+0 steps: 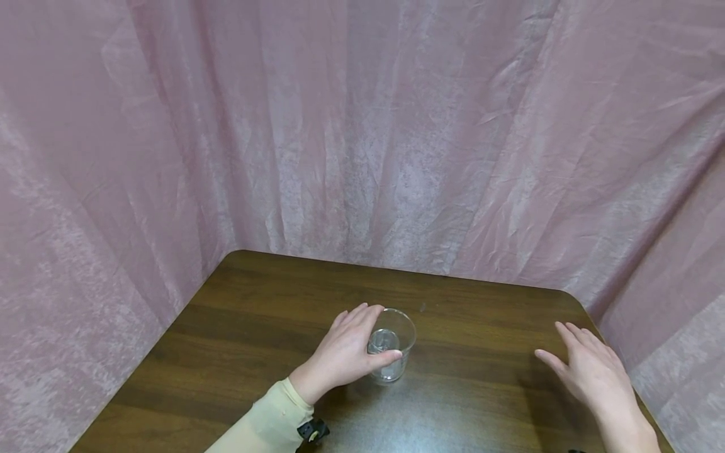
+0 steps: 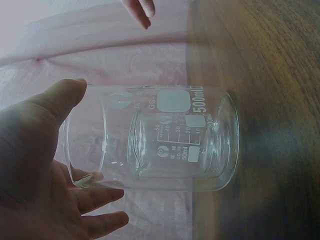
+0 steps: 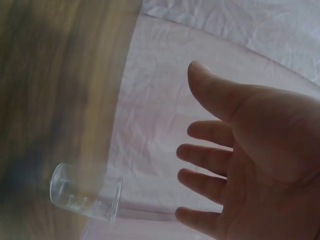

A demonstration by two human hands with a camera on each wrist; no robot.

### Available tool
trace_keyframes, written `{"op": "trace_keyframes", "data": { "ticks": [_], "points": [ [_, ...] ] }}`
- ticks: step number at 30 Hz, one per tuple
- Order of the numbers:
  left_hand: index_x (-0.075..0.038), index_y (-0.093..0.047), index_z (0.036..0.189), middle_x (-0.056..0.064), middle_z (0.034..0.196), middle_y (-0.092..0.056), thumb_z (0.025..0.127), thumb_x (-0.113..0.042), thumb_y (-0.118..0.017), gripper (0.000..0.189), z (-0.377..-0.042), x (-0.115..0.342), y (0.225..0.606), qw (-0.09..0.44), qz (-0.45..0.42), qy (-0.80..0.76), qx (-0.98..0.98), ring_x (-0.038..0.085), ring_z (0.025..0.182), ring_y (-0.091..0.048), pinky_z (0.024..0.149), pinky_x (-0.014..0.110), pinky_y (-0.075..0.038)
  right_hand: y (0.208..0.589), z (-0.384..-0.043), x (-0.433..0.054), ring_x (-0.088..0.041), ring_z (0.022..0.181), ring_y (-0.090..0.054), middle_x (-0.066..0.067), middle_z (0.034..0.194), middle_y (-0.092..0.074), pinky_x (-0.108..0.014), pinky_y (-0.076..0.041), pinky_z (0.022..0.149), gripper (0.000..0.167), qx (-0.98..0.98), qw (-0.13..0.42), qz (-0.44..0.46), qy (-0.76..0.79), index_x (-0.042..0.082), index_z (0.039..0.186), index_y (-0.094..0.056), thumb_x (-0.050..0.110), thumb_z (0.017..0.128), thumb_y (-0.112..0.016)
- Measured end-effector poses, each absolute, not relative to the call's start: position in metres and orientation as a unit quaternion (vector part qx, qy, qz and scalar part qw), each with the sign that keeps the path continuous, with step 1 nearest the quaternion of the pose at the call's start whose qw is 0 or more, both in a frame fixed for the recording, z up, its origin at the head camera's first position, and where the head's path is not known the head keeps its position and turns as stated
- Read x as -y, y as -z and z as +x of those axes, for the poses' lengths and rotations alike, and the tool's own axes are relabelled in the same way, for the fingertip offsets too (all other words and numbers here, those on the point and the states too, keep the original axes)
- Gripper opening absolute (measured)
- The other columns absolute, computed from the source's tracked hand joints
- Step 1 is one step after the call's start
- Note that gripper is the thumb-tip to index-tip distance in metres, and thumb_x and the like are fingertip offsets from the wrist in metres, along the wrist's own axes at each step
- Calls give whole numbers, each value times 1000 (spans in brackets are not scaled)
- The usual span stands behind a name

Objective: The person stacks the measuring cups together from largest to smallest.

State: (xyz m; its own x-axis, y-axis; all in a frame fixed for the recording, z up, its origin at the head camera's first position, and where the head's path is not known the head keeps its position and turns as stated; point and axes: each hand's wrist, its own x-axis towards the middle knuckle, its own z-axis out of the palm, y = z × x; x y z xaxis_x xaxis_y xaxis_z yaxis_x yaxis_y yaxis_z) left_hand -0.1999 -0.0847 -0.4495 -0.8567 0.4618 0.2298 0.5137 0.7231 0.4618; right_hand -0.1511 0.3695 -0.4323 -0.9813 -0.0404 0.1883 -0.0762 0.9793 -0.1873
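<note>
My left hand spans the rim of a clear glass beaker, thumb on the near side and fingers on the far side. In the left wrist view this beaker carries a white 500ml mark. Smaller beakers sit nested inside it, with 200ml and 50ml marks showing. On the right, my right hand hovers above the table with fingers spread and holds nothing. The right wrist view shows a glass beaker standing apart from that hand; I cannot tell whether it is the same one.
Both hands are over a brown wood-grain table with rounded far corners. Pink curtains hang behind it and along both sides. The right hand is close to the table's right edge. A dark band is on the left wrist.
</note>
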Motion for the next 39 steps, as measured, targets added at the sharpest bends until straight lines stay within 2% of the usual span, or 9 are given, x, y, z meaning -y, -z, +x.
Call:
{"op": "trace_keyframes", "data": {
  "ticks": [10, 19, 39],
  "points": [
    [-5, -49, 164, 12, 164, -54, 95, -67, -76, 96, -200, 85, 450, 50, -263, 263, 927, 37, 158, -43, 126, 67, -31, 435, -149, -375, -65, 138, -43, -47, 150, -47, -76, -35, 110, 81, 992, 88, 26, -84, -20, 150, -49, 44, 106, -73],
    [-7, -48, 164, 11, 164, -54, 95, -68, -76, 96, -200, 85, 450, 52, -263, 263, 927, 36, 158, -42, 126, 67, -31, 433, -143, -380, -69, 138, -40, -47, 152, -43, -81, -35, 108, 86, 996, 35, -6, -85, -20, 151, -46, 53, 110, -65],
    [-7, -49, 164, 11, 164, -55, 95, -68, -76, 96, -201, 85, 453, 52, -264, 260, 927, 36, 158, -42, 125, 68, -32, 436, -138, -382, -73, 133, -43, -46, 150, -46, -83, -39, 103, 88, 996, -20, -24, -84, -19, 151, -47, 58, 111, -59]
  ]
}}
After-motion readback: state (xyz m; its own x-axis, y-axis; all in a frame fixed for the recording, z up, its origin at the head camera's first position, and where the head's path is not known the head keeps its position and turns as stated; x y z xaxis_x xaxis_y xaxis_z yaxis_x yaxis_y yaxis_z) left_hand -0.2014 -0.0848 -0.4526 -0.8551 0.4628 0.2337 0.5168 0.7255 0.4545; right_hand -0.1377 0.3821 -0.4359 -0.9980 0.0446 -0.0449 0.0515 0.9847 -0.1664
